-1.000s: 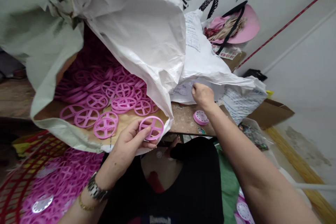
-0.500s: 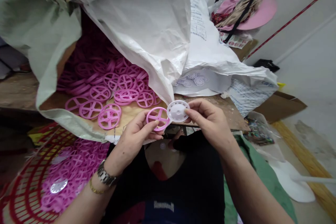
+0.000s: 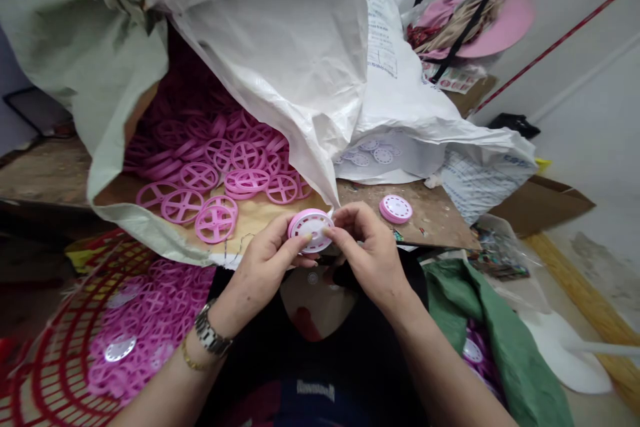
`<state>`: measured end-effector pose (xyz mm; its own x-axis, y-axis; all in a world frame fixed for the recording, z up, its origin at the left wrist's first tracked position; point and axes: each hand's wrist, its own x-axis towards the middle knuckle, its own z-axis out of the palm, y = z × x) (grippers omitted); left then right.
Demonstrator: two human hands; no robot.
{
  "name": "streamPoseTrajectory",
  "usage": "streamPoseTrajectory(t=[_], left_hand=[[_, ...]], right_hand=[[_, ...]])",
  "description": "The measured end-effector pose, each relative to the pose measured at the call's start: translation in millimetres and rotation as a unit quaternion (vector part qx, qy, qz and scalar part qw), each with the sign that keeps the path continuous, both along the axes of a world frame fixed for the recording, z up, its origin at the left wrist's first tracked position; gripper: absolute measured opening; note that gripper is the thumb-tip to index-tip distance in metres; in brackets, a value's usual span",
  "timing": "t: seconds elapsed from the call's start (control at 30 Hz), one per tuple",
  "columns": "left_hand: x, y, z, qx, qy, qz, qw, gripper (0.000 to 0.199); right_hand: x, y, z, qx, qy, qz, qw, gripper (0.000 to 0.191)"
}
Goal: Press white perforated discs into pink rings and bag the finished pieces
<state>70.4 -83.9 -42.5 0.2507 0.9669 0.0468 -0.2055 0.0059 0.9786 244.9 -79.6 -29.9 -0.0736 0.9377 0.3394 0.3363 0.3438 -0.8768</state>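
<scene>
My left hand (image 3: 257, 263) is closed around the left side of a pink plastic ring (image 3: 292, 223). A white disc (image 3: 311, 221) with slots round its rim lies over the ring, facing up. My right hand (image 3: 373, 257) pinches the right edge of the disc, its thumb near the disc's middle. Both thumbs rest on top, while most of the other fingers are hidden behind. Further right, a pink ring with a white disc (image 3: 396, 209) on it lies on the wooden table (image 3: 420, 223).
An open sack (image 3: 270, 33) spills pink spoked rings (image 3: 215, 219) on the left. White discs (image 3: 383, 155) lie in a second sack (image 3: 405, 93). A red basket (image 3: 55, 353) of pink parts stands lower left, a green sack (image 3: 460, 300) lower right. A cardboard box (image 3: 545, 207) sits at right.
The white disc has moved left from beside the pink ring to on top of it, and my right hand came with it. The finished-looking pink-and-white piece on the table is now uncovered.
</scene>
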Motion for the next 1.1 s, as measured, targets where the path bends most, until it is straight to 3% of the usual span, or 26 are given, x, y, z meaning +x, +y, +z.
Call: streamPoseTrajectory(t=[0.1,0.23,0.47,0.77,0.97,1.1], left_hand=[[-0.5,-0.2,-2.2,0.017,0.004,-0.009,1.0,0.026],[-1.6,-1.7,-5.1,0.051,0.023,-0.029,0.998,0.027],[-1.8,-5.3,-1.6,0.096,0.098,-0.023,0.99,0.029],[3.7,-11.5,0.6,0.203,0.236,0.04,0.949,0.021],[5.5,-11.6,7.4,0.171,0.248,-0.004,0.954,0.023],[4.8,-12.6,5.3,0.117,0.197,-0.019,0.973,0.033]], right_hand=[[1.3,0.1,-1.1,-0.029,0.031,0.03,0.999,0.021],[1.8,-1.5,-0.1,-0.039,0.033,0.068,0.996,0.015],[-2.0,-12.0,-5.7,-0.043,0.045,0.046,0.997,0.017],[-4.6,-18.4,-5.5,-0.049,0.079,0.017,0.995,0.011],[-2.3,-12.4,-5.3,-0.069,0.113,0.024,0.991,0.011],[-0.6,-13.9,-0.3,-0.08,0.116,0.032,0.989,0.011]])
